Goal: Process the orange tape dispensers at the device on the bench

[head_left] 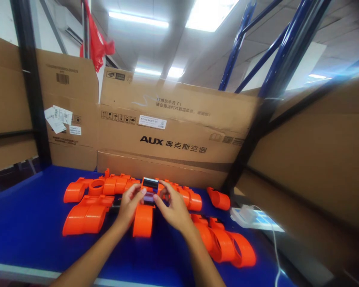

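Both my hands are on an orange tape dispenser above the middle of the blue table. Its dark head has a pale toothed edge and faces away from me; the orange ring hangs toward me. My left hand grips the head's left side, thumb and fingers closed on it. From the right, my right hand pinches the same head, with its thumb near a clear, purplish part. My fingers partly hide the head. Just left of my left wrist lies a pair of orange dispensers.
Several orange dispensers line the back of the blue table; more lie at the right. A power strip with a white cable sits at the right edge. Cardboard walls the back, between dark posts.
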